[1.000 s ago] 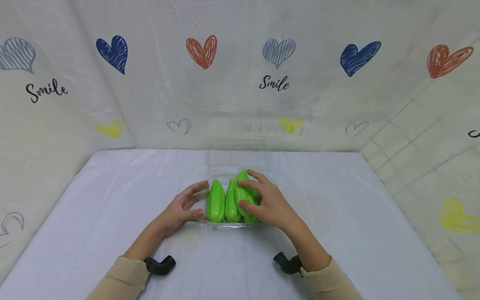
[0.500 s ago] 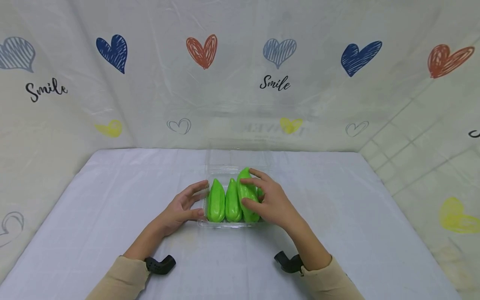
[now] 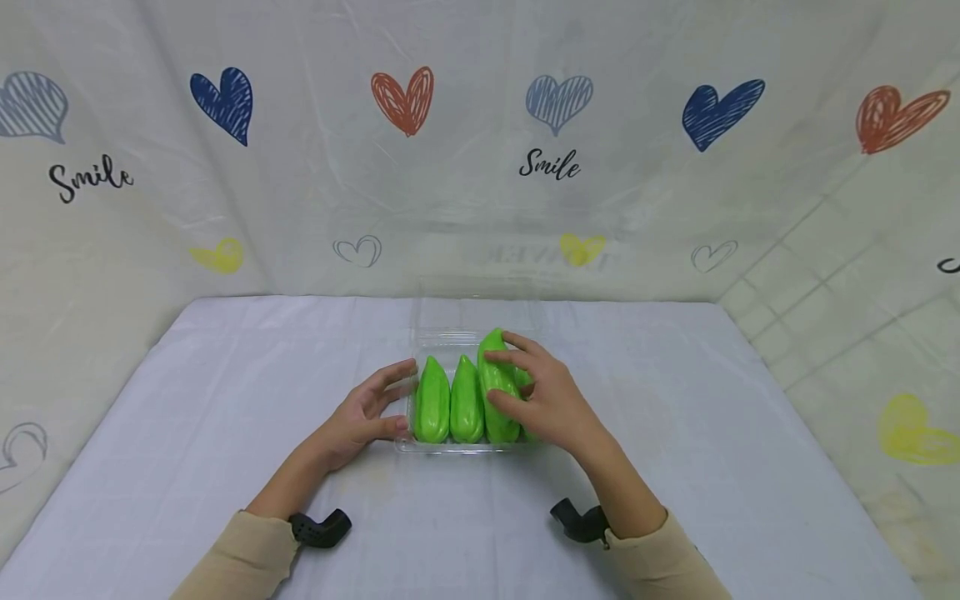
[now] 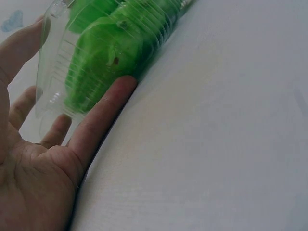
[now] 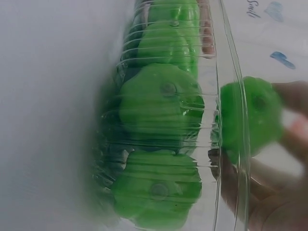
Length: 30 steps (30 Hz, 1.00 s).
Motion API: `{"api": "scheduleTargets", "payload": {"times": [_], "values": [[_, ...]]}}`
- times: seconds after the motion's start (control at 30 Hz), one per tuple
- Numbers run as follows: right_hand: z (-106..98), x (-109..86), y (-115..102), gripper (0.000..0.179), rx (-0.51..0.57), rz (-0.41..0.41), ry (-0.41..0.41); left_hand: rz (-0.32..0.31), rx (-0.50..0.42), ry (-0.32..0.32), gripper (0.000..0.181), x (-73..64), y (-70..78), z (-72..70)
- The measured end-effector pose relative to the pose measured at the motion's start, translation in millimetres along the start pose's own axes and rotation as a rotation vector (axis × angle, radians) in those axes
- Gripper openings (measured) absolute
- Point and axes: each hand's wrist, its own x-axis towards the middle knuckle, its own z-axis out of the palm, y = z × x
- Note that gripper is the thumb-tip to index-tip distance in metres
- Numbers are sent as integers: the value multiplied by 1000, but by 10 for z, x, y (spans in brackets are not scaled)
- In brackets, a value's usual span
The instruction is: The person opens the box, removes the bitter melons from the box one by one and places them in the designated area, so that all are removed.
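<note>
A clear plastic clamshell box (image 3: 450, 451) stands mid-table with its lid (image 3: 476, 318) tipped back. Inside lie smooth, tapered green peppers, one (image 3: 432, 404) at the left and another (image 3: 467, 404) beside it. A further pepper (image 3: 523, 380) at the right is mostly hidden behind my right hand. My left hand (image 3: 360, 421) rests against the box's left side, fingers spread; in the left wrist view the thumb (image 4: 103, 113) touches the wall. My right hand (image 3: 547, 400) pinches a pepper (image 3: 499, 382) between thumb and fingers. In the right wrist view this pepper (image 5: 262, 110) is raised beyond the box wall.
A white cloth (image 3: 187, 425) covers the table. Behind it hangs a pale curtain (image 3: 465, 183) printed with hearts and lettering. Black wrist devices (image 3: 321, 530) sit at both cuffs.
The pepper in my right hand has shifted slightly right and away from me, so more of the one at the right shows. My left hand stays put.
</note>
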Motion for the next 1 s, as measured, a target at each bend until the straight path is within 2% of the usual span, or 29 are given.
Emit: {"api": "scheduleTargets", "payload": {"times": [0.67, 1.0], "values": [[-132, 2, 33, 45, -8, 23, 44, -10, 20, 9, 85, 0, 4, 5], [-182, 4, 66, 46, -8, 27, 55, -1, 10, 5, 81, 1, -19, -11]]}}
